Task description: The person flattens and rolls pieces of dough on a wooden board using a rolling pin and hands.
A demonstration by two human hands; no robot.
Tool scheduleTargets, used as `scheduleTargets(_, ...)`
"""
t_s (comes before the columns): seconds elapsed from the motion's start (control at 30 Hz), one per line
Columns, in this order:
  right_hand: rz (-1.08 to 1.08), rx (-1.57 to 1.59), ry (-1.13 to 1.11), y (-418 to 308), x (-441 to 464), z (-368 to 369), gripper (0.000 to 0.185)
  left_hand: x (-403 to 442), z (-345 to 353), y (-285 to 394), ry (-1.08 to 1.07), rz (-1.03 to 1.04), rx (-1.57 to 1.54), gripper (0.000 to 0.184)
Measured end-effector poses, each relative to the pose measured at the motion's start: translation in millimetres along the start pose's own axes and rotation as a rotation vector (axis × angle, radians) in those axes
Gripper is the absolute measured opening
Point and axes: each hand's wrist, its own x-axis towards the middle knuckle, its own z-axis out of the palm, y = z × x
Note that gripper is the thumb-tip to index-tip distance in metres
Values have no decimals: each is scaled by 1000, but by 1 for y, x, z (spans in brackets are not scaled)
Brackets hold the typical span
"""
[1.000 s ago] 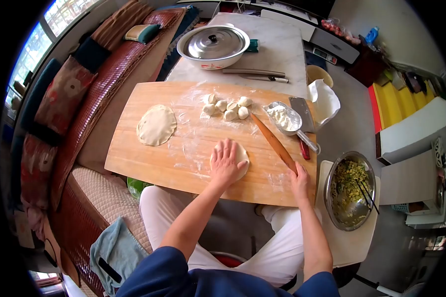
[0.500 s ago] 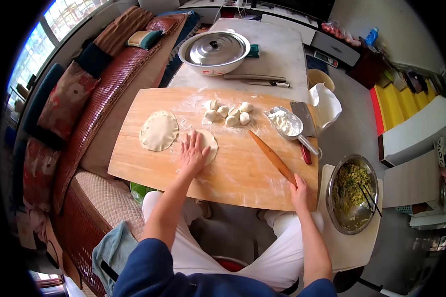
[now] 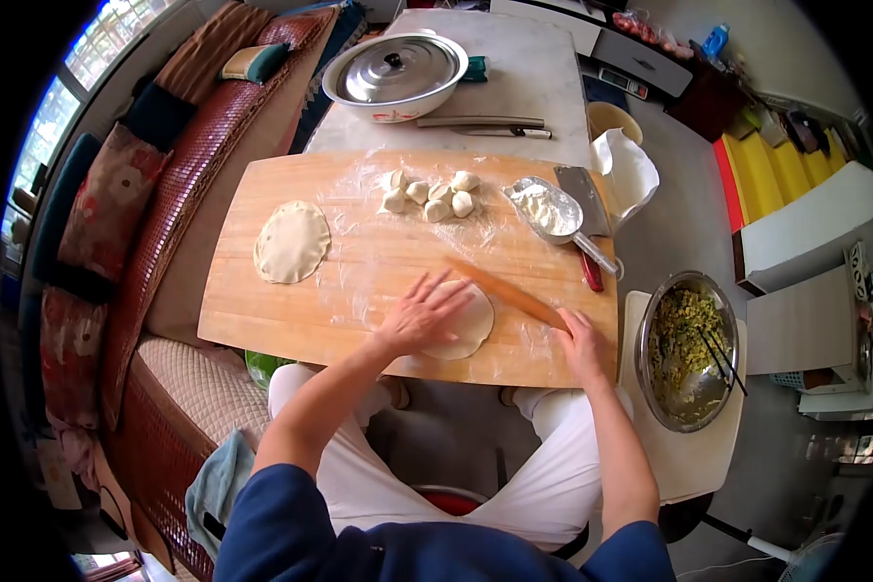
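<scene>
My left hand point(image 3: 423, 315) lies with fingers spread on the left part of a thin round dough wrapper point(image 3: 471, 328), near the front of the floured wooden board point(image 3: 359, 262). In my right hand point(image 3: 580, 339) is the near end of a tapered wooden rolling pin point(image 3: 514, 296). The pin slants away to the left, its far tip just beyond the wrapper's upper edge. Farther left on the board sits a larger, flat round piece of dough point(image 3: 292, 242). Several small dough balls point(image 3: 437, 200) are grouped toward the back.
A metal scoop of flour point(image 3: 547, 210) and a cleaver point(image 3: 582, 200) lie at the board's right. A bowl of chopped filling point(image 3: 689, 351) with chopsticks stands beside the board. Behind are a lidded basin point(image 3: 395, 78) and a long knife point(image 3: 485, 126).
My left hand and the dough wrapper have shifted right and toward me. The rolling pin has swung flatter, its tip now close to the wrapper. The whole view has tilted slightly.
</scene>
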Motion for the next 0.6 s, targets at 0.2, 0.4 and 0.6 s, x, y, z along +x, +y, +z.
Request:
scheduleTargets(0.2, -214, -160, -246, -14, 28, 2, 37, -62, 13, 54, 137, -367, -107, 84)
scheduleTargets(0.4, -269, -277, -73, -6, 98, 41, 39, 2, 18, -19, 212, -598, -10, 89)
scheduleTargets(0.6, -327, -309, -77, 23, 47, 40, 38, -39, 11, 34, 77, -411, -34, 96)
